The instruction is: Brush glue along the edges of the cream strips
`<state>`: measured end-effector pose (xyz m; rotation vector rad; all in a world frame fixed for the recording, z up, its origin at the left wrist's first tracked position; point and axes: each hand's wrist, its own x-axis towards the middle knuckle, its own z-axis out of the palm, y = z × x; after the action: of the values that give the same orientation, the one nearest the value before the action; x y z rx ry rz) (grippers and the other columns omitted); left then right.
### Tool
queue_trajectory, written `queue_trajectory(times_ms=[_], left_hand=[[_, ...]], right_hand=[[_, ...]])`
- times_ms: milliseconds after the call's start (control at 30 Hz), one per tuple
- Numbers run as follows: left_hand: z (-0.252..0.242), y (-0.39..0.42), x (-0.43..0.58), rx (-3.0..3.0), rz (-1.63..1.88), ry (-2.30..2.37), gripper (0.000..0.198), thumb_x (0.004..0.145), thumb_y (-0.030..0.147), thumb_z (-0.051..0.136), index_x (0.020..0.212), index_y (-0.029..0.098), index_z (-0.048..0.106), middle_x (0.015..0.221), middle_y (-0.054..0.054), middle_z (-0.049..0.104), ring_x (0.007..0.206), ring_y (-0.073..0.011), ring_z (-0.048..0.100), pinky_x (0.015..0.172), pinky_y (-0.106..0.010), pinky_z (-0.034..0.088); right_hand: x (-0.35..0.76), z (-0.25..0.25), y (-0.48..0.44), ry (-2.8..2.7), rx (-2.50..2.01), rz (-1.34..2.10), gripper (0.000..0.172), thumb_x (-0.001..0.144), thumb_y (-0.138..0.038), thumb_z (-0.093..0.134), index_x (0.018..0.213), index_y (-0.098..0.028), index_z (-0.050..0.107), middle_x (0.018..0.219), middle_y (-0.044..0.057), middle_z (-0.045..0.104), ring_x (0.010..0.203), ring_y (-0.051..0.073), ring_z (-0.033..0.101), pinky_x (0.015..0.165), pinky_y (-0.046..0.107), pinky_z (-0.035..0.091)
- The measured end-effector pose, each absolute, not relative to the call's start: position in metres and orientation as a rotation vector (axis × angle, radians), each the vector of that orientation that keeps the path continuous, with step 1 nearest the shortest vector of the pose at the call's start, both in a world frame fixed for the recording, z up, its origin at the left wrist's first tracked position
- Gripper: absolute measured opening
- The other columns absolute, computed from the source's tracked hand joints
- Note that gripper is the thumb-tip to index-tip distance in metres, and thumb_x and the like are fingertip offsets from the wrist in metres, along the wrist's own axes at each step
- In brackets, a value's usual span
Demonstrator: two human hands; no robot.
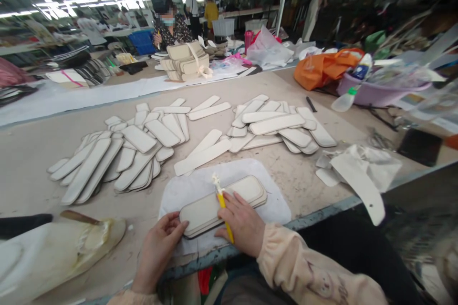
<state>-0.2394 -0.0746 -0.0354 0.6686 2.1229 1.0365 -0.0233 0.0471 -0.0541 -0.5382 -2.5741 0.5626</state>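
In front of me a small stack of long, round-ended, off-white pieces [203,212] lies on a white sheet [275,200] near the table edge. My left hand [162,238] pinches the stack's left end between thumb and fingers. A yellow-handled brush [224,209], its tip crusted white, is held in my right hand [243,221]. The fingers of that hand also rest on the stack's right part. Beyond the sheet, similar pieces lie in a loose left pile [139,138] and a right pile [275,121].
At the lower left lies a whitish plastic container [46,257] with a brown stick [79,217] in it. An orange bag [324,69] and a purple basin [386,90] stand at the right. A masked person [171,28] sits across the table behind stacked beige pieces [184,59].
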Motion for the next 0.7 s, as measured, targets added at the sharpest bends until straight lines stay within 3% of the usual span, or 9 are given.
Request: queue_trajectory(times_ms=[267, 433, 567, 700], left_hand=[[-0.034, -0.073, -0.237, 0.717, 1.04, 2.118, 0.047, 0.062, 0.051, 0.075, 0.09, 0.016, 0.061, 0.065, 0.002, 0.063, 0.055, -0.0138, 0.058, 0.052, -0.023, 0.043], [-0.03, -0.071, -0.231, 0.649, 1.157, 2.066, 0.046, 0.057, 0.049, 0.077, 0.085, 0.017, 0.06, 0.062, 0.004, 0.059, 0.053, -0.0118, 0.054, 0.05, -0.021, 0.04], [-0.027, -0.073, -0.224, 0.59, 1.289, 2.025, 0.047, 0.053, 0.048, 0.08, 0.081, 0.017, 0.06, 0.063, 0.003, 0.06, 0.056, -0.0121, 0.055, 0.053, -0.022, 0.043], [-0.022, -0.078, -0.221, 0.612, 1.421, 2.023, 0.038, 0.058, 0.042, 0.08, 0.078, 0.016, 0.062, 0.065, 0.003, 0.06, 0.06, -0.011, 0.055, 0.058, -0.021, 0.044]], right_hand=[[0.044, -0.063, 0.071, -2.527, -0.777, 0.278, 0.024, 0.082, -0.032, 0.068, 0.097, -0.016, 0.059, 0.137, 0.021, 0.053, 0.131, 0.034, 0.047, 0.105, 0.052, 0.045], [0.049, -0.071, 0.073, -2.465, -0.748, 0.385, 0.021, 0.083, -0.032, 0.066, 0.097, -0.019, 0.057, 0.137, 0.019, 0.054, 0.131, 0.033, 0.046, 0.104, 0.052, 0.045], [0.052, -0.069, 0.082, -2.349, -0.755, 0.473, 0.009, 0.088, -0.025, 0.057, 0.095, -0.021, 0.051, 0.131, 0.016, 0.06, 0.123, 0.027, 0.056, 0.104, 0.049, 0.045], [0.052, -0.059, 0.094, -2.13, -0.919, 0.521, 0.012, 0.089, -0.028, 0.055, 0.095, -0.024, 0.045, 0.129, 0.015, 0.061, 0.119, 0.025, 0.059, 0.093, 0.042, 0.053]])
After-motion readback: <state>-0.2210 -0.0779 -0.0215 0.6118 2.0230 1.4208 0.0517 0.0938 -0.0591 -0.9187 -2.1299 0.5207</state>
